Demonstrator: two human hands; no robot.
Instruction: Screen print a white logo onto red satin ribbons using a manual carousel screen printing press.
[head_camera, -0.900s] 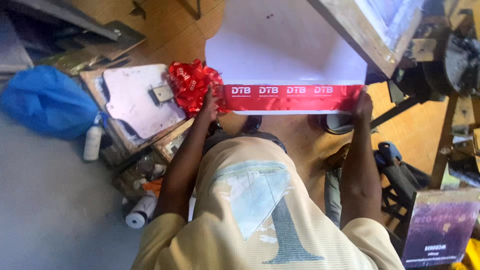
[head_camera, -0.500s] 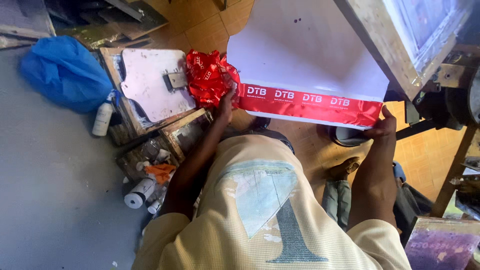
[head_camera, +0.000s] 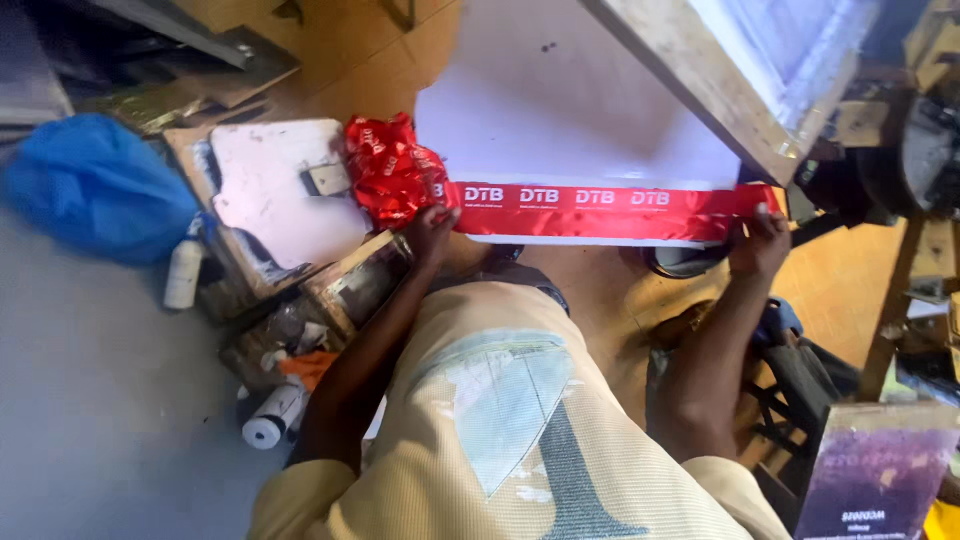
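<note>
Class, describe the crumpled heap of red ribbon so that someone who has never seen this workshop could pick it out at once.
Start at the big white board lying flat in front of the person. Along its near edge a red ribbon is stretched between the left hand and the right hand. Just past the left hand, off the board's corner, lies the crumpled heap: the only bunched, shiny red mass, unlike the flat strip beside it.
</note>
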